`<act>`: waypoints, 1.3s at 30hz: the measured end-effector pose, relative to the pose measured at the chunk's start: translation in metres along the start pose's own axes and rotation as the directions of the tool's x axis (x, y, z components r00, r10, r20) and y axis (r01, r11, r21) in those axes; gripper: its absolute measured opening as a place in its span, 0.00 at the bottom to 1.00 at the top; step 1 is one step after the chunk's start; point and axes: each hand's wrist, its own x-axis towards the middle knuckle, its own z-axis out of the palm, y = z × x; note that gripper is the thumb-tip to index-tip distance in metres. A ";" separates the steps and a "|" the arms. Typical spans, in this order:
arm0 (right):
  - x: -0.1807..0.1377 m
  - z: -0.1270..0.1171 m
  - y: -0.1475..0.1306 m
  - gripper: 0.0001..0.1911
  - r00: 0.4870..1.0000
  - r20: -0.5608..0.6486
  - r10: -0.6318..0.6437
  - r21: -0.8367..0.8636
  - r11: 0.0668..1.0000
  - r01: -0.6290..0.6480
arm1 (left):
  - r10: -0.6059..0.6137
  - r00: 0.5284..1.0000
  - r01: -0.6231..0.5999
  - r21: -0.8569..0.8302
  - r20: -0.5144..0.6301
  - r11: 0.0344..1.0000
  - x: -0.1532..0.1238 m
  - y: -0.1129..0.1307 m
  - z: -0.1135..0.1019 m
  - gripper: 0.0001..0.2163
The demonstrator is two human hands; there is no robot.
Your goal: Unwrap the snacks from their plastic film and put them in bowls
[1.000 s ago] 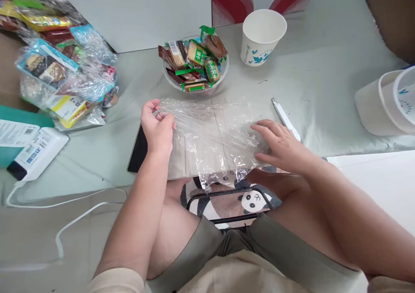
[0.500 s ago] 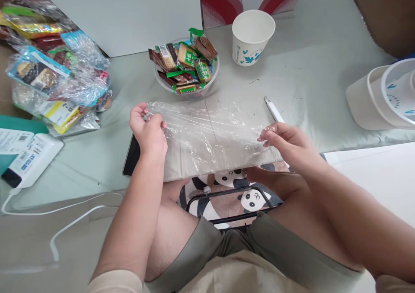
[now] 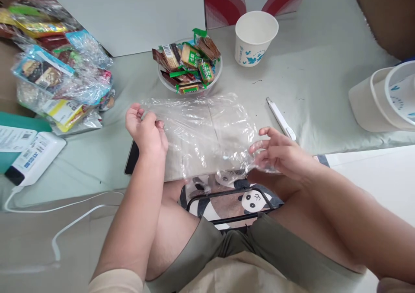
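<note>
Between the fingers of both hands spreads a crinkled clear plastic sheet (image 3: 204, 133), its left edge pinched in the curled fingers of the left hand (image 3: 147, 130). At its lower right edge, the right hand (image 3: 282, 152) has its fingers loosely parted, touching the plastic. Just beyond those right fingers lies a white cutter (image 3: 281, 119); farther out, past both hands' fingertips, sit a bowl (image 3: 218, 76) of wrapped biscuits (image 3: 190, 57) and a paper cup (image 3: 254, 46).
</note>
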 end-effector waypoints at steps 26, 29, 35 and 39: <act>0.033 0.012 -0.019 0.13 0.865 -0.372 -0.338 0.002 0.931 0.365 | -0.451 0.666 0.312 0.327 0.594 0.892 0.001 0.003 -0.033 0.35; 0.034 0.009 -0.020 0.13 0.840 -0.423 -0.340 -0.007 0.928 0.372 | -0.555 0.518 0.322 0.453 0.651 0.832 -0.009 0.010 -0.041 0.39; 0.035 0.005 -0.020 0.10 0.842 -0.436 -0.317 0.055 0.925 0.376 | -0.350 0.692 0.176 0.323 0.632 0.930 -0.012 0.015 -0.044 0.26; 0.038 0.004 -0.018 0.14 0.845 -0.416 -0.337 0.043 0.920 0.389 | -0.376 0.657 0.200 0.330 0.653 0.922 -0.016 0.015 -0.042 0.34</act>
